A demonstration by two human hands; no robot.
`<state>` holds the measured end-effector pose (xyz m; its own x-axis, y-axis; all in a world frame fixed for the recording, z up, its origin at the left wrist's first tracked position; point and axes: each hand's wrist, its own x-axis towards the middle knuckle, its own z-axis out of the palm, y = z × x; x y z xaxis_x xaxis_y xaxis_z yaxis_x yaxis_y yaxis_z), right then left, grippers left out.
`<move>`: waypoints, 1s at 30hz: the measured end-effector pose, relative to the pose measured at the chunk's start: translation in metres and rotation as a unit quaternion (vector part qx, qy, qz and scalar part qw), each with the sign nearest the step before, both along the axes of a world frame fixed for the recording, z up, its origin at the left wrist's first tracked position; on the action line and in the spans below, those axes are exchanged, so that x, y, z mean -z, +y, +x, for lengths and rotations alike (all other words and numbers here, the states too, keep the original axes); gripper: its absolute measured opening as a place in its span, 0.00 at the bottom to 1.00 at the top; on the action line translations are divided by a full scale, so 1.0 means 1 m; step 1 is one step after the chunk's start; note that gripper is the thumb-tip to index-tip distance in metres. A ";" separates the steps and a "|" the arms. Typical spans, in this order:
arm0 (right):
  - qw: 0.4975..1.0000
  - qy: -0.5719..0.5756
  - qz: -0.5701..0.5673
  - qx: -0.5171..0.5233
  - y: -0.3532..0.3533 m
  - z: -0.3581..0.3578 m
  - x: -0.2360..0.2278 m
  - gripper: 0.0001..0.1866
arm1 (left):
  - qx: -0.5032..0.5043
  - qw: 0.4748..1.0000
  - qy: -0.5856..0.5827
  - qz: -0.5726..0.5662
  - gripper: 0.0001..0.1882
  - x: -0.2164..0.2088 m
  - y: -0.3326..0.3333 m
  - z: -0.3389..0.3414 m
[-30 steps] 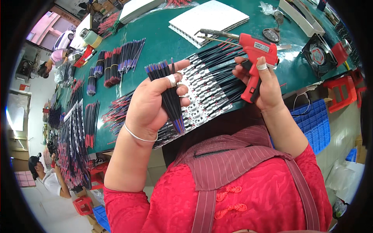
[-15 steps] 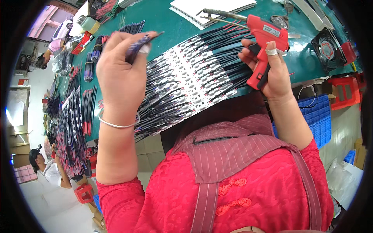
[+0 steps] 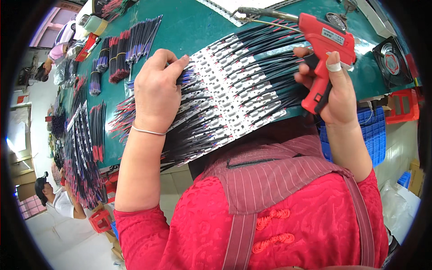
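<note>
My left hand [image 3: 157, 93] has its fingers curled and pinching a wire bundle [image 3: 185, 78], whose blue ends stick out at 2 o'clock from the back of my hand. The white board [image 3: 231, 105], fringed with black wires [image 3: 281, 67], lies at 4 o'clock from those fingers, on the green surface [image 3: 191, 24]. My right hand [image 3: 337, 92] has its fingers closed around the handle of the red soldering gun [image 3: 324, 42], its nozzle pointing toward 10 o'clock. Tied bundles [image 3: 119, 60] lie at 10 o'clock from my left fingers.

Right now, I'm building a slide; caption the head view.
Right hand grips a red pistol-shaped soldering gun; left hand holds thin dark wires over a white circuit panel.
</note>
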<state>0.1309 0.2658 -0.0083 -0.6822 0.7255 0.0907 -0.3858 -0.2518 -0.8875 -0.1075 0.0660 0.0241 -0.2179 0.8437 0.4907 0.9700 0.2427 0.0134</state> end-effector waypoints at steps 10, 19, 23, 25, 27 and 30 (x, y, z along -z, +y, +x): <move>0.979 -0.150 0.117 -0.079 -0.033 0.000 -0.045 0.31 | 0.017 0.999 0.002 -0.050 0.24 0.002 0.009 -0.019; 0.972 -0.153 0.096 -0.149 -0.045 -0.012 -0.029 0.28 | 0.016 0.999 0.003 -0.033 0.22 0.016 0.006 -0.025; 0.973 -0.147 0.133 -0.117 -0.053 -0.019 -0.030 0.27 | 0.015 0.999 -0.004 -0.030 0.22 0.018 0.006 -0.027; 0.974 -0.121 0.152 -0.115 -0.054 -0.021 -0.023 0.26 | 0.020 0.999 0.002 -0.033 0.21 0.017 0.007 -0.026; 0.974 -0.096 0.170 -0.114 -0.053 -0.022 -0.022 0.25 | 0.026 0.999 0.003 -0.031 0.20 0.017 0.008 -0.028; 0.954 -0.152 0.215 -0.142 -0.050 -0.022 -0.024 0.24 | 0.035 0.999 0.011 -0.022 0.14 0.020 0.009 -0.031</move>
